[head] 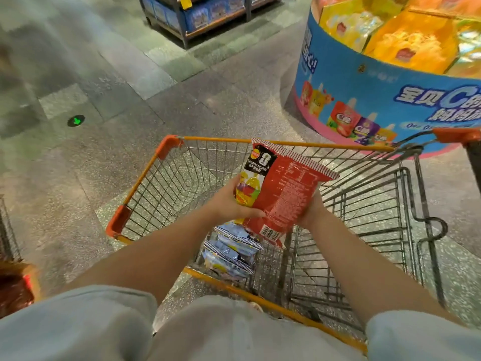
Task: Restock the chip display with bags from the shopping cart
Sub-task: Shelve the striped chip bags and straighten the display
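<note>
I hold red chip bags [283, 194] above the wire shopping cart [145, 175], which has orange rims. My left hand [229, 201] grips their left edge, where a front face with a black label shows. My right hand [311, 209] supports them from the right, mostly hidden behind the bags. Down in the near end of the cart lie several blue chip bags [231, 251], stacked on edge. The rest of the cart basket shows only wire and floor.
A round blue and pink display stand [364, 100] with yellow and orange packs stands at the right, just past the cart. A low shelf rack [197, 16] with blue boxes is far ahead. Speckled floor lies to the left. Something red-brown sits at the left edge [13, 290].
</note>
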The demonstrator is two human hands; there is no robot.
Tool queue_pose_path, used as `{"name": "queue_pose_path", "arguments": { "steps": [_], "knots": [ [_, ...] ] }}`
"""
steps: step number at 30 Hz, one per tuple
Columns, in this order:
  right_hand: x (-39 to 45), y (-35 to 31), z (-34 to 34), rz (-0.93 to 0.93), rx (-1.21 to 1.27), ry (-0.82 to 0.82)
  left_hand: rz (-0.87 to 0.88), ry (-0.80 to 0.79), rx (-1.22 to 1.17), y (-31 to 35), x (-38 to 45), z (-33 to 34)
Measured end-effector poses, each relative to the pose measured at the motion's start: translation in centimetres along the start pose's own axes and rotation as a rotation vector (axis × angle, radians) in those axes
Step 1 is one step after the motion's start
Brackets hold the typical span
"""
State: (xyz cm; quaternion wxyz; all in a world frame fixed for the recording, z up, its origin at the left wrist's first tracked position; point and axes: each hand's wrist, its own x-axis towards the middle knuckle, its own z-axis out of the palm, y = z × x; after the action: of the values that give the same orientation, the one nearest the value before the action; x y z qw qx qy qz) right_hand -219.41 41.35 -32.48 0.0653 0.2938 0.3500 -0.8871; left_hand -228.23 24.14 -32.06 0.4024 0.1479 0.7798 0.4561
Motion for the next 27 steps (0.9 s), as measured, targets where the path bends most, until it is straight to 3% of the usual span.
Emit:
{"name": "queue_pose_path", "arguments": {
  "steps": [4, 9, 11, 16, 19, 23, 27],
  "knots": [
    [0.7, 0.1, 0.1, -0.001, 0.175, 0.018, -0.028, 0.157, -0.156, 1.1, 0.2, -1.2],
    [-0.2, 0.5, 2.2, -0.150, 0.084, -0.084, -0.020, 0.247, -0.196, 2.2, 0.1, -1.2],
    [0.0, 0.9, 2.5, -0.156, 0.036, -0.051, 0.000, 0.291, -0.167, 2.4, 0.1, -1.1],
    [0.4, 1.2, 2.7, -0.176, 0.011, 0.059, 0.090, 0.338, 0.010, 3.1, -0.5, -0.2],
    [0.4, 1.2, 3.2, -0.255, -0.027, 0.099, 0.208, 0.438, 0.247, 3.6, -0.9, 1.1],
    [0.1, 1.1, 4.1, -0.332, -0.015, 0.124, 0.171, 0.551, 0.528, 4.3, -2.0, 3.1],
    [-0.2, 1.2, 4.6, -0.394, 0.001, 0.112, 0.232, 0.531, 0.657, 4.2, -3.4, 4.1]
  ]
}}
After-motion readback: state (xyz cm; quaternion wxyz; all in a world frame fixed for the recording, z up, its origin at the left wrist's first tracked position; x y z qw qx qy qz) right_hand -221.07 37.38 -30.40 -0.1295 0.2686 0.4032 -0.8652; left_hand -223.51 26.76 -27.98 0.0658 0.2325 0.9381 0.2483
